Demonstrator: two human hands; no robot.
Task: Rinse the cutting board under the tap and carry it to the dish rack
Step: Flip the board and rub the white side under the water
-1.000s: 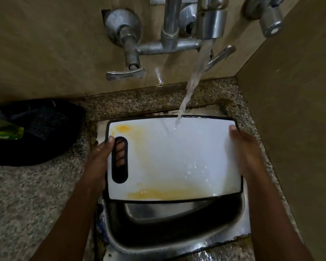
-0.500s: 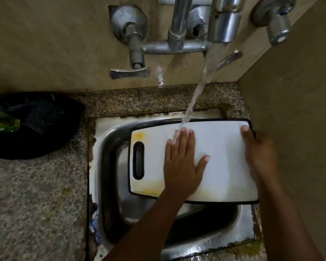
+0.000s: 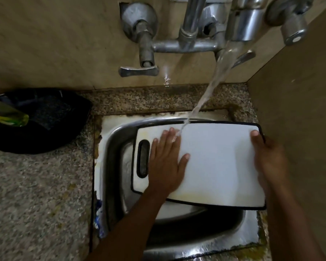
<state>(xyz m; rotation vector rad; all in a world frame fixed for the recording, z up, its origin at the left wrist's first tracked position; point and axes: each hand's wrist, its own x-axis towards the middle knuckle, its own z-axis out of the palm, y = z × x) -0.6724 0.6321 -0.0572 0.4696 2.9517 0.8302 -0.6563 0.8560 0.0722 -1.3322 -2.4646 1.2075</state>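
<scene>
Item: white rectangular plastic cutting board (image 3: pixel 218 162) with a thin black rim and an oblong handle slot at its left end. Location: held over the stainless steel sink (image 3: pixel 113 166), spanning the basin's far and right portions, its right end above the sink's right edge. Faint yellowish staining along the near edge.

Left hand (image 3: pixel 167 162): palm down on the board's top face just right of the handle slot, fingers straight and close together, thumb spread to the right; slightly blurred.

Right hand (image 3: pixel 267 159): grips the board's right end, thumb on the top face near the far right corner; the remaining fingers lie out of sight beneath.

Chrome wall-mounted tap (image 3: pixel 243 27): running; the stream of water (image 3: pixel 213 81) slants down-left and lands at the left hand's fingertips by the board's far edge.

Speckled granite countertop (image 3: pixel 36 194): surrounds the sink. At its far left edge, a black bag-like object (image 3: pixel 51 119) with a yellow-green bottle (image 3: pixel 9 115) resting on it.
</scene>
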